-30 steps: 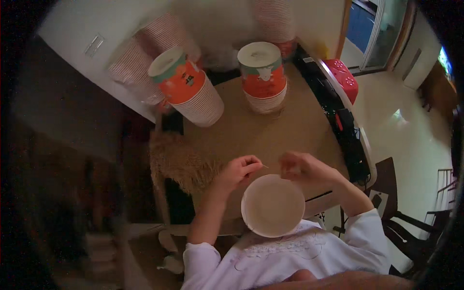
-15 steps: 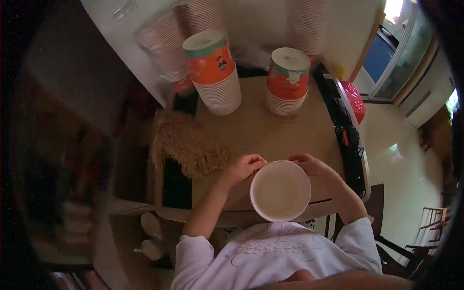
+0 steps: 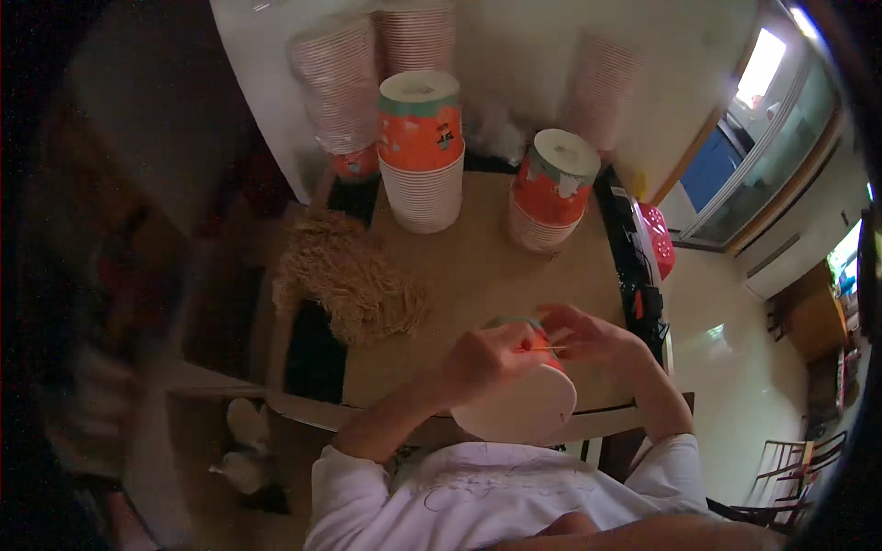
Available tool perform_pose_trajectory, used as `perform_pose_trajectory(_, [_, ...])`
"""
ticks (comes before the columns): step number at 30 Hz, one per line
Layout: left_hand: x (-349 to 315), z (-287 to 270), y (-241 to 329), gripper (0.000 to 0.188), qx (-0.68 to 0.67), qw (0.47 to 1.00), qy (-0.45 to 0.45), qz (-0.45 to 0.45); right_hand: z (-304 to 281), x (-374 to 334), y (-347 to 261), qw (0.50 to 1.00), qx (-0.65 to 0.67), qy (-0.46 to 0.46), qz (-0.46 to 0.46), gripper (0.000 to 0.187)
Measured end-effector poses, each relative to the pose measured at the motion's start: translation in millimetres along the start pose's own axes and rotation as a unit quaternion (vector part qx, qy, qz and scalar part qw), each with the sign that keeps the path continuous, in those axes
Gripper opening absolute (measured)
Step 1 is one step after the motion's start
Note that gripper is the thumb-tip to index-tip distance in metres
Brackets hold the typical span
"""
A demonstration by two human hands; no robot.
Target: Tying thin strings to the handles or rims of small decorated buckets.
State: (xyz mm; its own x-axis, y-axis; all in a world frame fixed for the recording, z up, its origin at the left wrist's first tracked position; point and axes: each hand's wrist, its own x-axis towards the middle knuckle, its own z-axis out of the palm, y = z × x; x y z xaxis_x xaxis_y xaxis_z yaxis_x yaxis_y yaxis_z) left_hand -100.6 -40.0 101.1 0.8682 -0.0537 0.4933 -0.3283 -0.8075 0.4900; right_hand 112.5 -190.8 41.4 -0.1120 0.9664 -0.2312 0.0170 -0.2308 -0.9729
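Observation:
A white paper tub (image 3: 517, 410) with orange and green print is tilted in front of my chest, its wide round mouth facing me. My left hand (image 3: 491, 356) is closed at its upper side, fingers pinching a thin orange-yellow cord (image 3: 548, 348). The cord stretches across to my right hand (image 3: 593, 336), whose thumb and fingers meet its other end at the tub's right side; these fingers are partly blurred. Both hands hide much of the tub's printed wall. A shaggy heap of brown cords (image 3: 354, 280) lies on the table to the left.
Two upside-down stacks of printed tubs stand farther back, a left stack (image 3: 423, 151) and a right stack (image 3: 551, 188). Wrapped white stacks (image 3: 340, 87) rise against the wall. Dark items line the table's right edge, beside a red plastic stool (image 3: 656, 241). Brown board (image 3: 478, 275) covers the tabletop.
The tub has tipped so its printed side now shows behind my hands. Both hands have come closer together over it, with a thin cord now visible between them. The view has shifted slightly.

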Motion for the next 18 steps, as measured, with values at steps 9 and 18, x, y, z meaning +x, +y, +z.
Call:
perform_pose_trajectory(9, [5.1,14.8,-13.2,0.035,-0.020,0.975,0.222,0.012,-11.8,-24.9,-114.5,0.961,0.128,0.201,0.139,0.069])
perform_pose_trajectory(18, [-3.9,65.0,-79.0,0.032,0.021,0.966,0.257,-0.017,-41.0,-31.5,-206.3,0.557,-0.712,0.403,-0.140,0.045])
